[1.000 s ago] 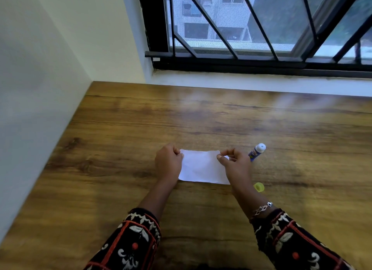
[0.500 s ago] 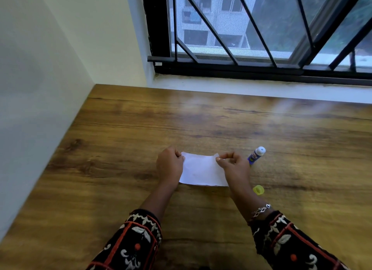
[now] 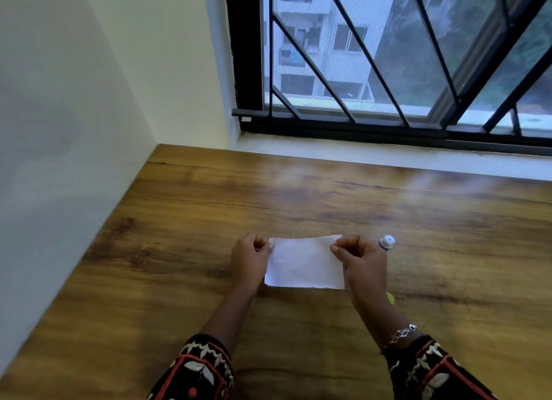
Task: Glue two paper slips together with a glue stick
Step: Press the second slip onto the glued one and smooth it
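Left hand point(image 3: 249, 257) and right hand point(image 3: 360, 257) each pinch a top corner of the paper point(image 3: 304, 263) above the worktop point(image 3: 209, 220). Glue stick point(image 3: 387, 242) at the right hand's 2 o'clock; its cap point(image 3: 391, 298) at 5.

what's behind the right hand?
Behind the right hand lies the glue stick, only its white tip and a bit of blue body showing. A yellow cap peeks out beside the wrist. The paper's right edge is covered.
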The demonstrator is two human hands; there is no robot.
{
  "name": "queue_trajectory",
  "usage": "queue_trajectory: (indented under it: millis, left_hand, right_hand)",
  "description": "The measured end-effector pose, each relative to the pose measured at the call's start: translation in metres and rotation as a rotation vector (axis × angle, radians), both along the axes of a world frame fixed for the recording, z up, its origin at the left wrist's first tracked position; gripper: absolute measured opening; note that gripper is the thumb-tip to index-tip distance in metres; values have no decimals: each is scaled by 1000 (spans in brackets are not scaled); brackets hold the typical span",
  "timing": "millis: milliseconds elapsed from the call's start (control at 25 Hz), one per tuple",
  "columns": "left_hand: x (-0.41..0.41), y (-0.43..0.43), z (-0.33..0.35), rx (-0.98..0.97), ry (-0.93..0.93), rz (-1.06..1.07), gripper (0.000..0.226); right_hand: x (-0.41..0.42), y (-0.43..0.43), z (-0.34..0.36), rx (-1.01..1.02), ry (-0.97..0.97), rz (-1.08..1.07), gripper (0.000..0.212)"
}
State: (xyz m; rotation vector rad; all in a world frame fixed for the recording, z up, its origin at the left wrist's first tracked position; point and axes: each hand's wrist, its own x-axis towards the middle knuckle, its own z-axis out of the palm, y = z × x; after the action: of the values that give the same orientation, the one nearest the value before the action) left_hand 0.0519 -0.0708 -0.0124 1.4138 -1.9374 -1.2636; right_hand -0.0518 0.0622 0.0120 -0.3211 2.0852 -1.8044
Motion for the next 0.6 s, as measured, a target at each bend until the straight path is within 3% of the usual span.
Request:
queue_trajectory:
  millis: [280,440,600]
  left_hand:
    - [18,-2,33,389,529,43,14]
    - [22,-2,48,443,630,12,11]
    - [22,2,56,405,681,17,13]
  right_hand:
    - [-9,8,23,-210,149,61,29]
    - [-16,11,25,-334,110,86,31]
    - [-17,15,27,-382,90,102,16]
